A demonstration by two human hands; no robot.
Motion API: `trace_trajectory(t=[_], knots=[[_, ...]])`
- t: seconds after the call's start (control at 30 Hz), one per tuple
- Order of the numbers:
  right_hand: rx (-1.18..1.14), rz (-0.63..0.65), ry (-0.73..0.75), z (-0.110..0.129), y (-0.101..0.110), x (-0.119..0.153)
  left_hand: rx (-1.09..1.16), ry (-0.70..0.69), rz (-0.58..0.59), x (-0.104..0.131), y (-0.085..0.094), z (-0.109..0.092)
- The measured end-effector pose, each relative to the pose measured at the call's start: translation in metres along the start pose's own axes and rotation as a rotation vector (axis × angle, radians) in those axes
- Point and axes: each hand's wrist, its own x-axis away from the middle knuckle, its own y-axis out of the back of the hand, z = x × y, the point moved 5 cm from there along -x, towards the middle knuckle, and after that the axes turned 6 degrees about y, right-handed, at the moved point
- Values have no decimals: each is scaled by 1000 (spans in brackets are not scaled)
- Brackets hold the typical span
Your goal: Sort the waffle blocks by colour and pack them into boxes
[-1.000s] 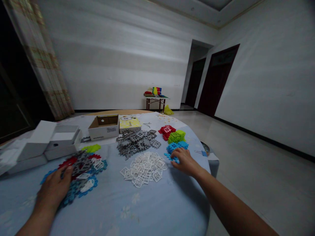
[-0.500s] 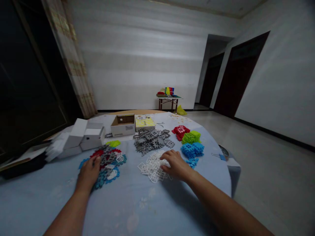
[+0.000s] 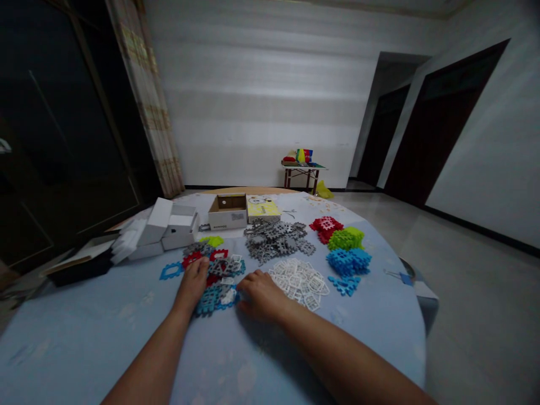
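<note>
A mixed heap of flat toothed plastic pieces lies before me, with a blue-grey piece (image 3: 206, 302), red pieces (image 3: 219, 254) and grey pieces (image 3: 225, 265) among small white squares. My left hand (image 3: 193, 287) rests at the heap's left side, fingers closed; what they grip, if anything, is hidden. At the heap's right edge is my right hand (image 3: 264, 297), its thumb and fingertips apart and close to a blue frame piece (image 3: 228, 299) with white in it. Just right of that hand spreads a pile of white square pieces (image 3: 301, 281).
Behind lies a grey pile (image 3: 274, 239). To the right are red (image 3: 327, 226), lime green (image 3: 346, 238) and blue piles (image 3: 348, 261). An open cardboard box (image 3: 228, 220), a yellow box (image 3: 264, 209) and white boxes (image 3: 179, 230) stand farther back. One blue frame (image 3: 171, 271) lies left.
My right hand has moved left from the white pile to the right edge of the mixed heap. My left hand stays at the heap. The whole view has swung to the left.
</note>
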Motion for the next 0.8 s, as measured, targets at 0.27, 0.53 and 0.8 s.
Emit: trace_trajectory(t=[0.27, 0.53, 0.8], knots=[[-54, -50, 24, -2, -18, -7, -86, 51, -125, -3, 22, 9], [-144, -16, -16, -5, -15, -5, -258, 223, -127, -5, 29, 35], [-216, -132, -20, -12, 8, 7, -196, 95, 10, -1, 20, 18]])
